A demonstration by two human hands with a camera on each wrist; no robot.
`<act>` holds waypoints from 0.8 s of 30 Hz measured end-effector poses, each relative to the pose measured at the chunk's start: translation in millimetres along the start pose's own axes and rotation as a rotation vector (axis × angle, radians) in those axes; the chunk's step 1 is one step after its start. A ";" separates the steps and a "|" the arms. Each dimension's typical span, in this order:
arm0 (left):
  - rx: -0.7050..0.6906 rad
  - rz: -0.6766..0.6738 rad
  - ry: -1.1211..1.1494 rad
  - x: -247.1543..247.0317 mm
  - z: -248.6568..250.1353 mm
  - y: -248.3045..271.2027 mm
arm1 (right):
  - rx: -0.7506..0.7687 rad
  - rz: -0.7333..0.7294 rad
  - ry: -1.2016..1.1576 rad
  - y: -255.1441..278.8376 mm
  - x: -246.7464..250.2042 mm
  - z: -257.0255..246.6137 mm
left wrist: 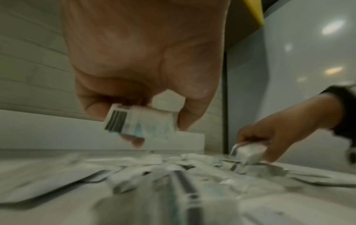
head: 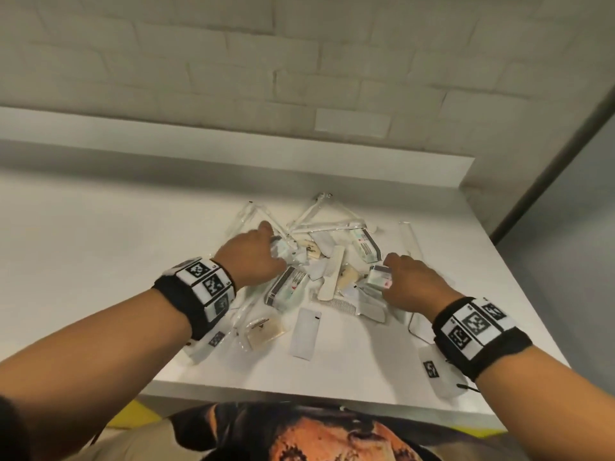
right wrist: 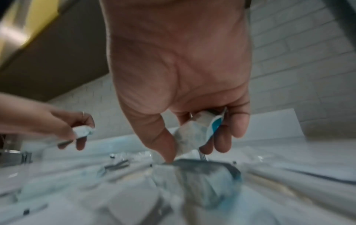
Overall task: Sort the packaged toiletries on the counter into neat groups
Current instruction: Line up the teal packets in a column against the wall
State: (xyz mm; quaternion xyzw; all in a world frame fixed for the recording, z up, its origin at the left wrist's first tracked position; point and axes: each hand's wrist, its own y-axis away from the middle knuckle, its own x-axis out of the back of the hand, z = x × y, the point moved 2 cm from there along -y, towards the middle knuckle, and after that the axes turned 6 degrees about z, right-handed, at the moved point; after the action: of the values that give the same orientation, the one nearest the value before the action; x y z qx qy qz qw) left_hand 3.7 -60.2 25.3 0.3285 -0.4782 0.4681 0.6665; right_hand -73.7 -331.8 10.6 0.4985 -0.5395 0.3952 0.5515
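On the white counter (head: 100, 227) a loose pile of packaged toiletries (head: 319, 271) lies jumbled in front of the person, with both hands reaching into it. The left hand (head: 253, 257) is at the pile's left side; the left wrist view shows its fingers and thumb pinching a small white box with a barcode (left wrist: 142, 123), lifted clear of the heap. The right hand (head: 412, 281) is at the pile's right side, its thumb and fingers closed on a small white and blue carton (right wrist: 200, 130) that sits just above the other packets. Between the hands lie a cream comb (head: 332, 274), a larger toothpaste box (head: 288, 289) and wrapped toothbrushes (head: 309, 217) at the far end. Nearer the counter's front edge, a flat white sachet (head: 306, 334) and a clear packet with an amber item (head: 266, 332) lie apart from the heap.
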 end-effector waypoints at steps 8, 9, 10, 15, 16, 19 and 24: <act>-0.070 -0.239 -0.303 -45.1 32.4 5.6 | -0.034 -0.126 -0.003 -18.8 -9.1 7.9; -0.080 -0.232 -0.335 -46.9 33.5 5.8 | -0.057 -0.103 -0.072 -23.3 -4.0 9.9; -0.088 -0.229 -0.362 -48.4 34.5 6.2 | -0.081 -0.062 -0.137 -28.8 2.0 11.5; -0.104 -0.234 -0.449 -54.9 37.4 5.4 | -0.148 0.103 -0.337 -66.7 26.1 5.6; -0.097 -0.243 -0.456 -55.8 37.4 4.5 | -0.143 0.091 -0.339 -74.9 25.8 1.2; -0.095 -0.247 -0.483 -56.1 39.1 4.6 | -0.085 0.039 -0.283 -93.4 13.0 -13.9; -0.157 -0.143 -0.489 -59.7 38.7 9.7 | -0.027 0.068 -0.130 -101.5 -6.6 -22.8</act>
State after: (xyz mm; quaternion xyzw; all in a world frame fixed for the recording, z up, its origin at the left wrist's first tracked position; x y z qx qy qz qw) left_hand -24.4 -109.6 -18.6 0.4121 -0.6354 0.2880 0.5861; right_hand 29.1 -328.2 -6.7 0.4972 -0.5961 0.3731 0.5082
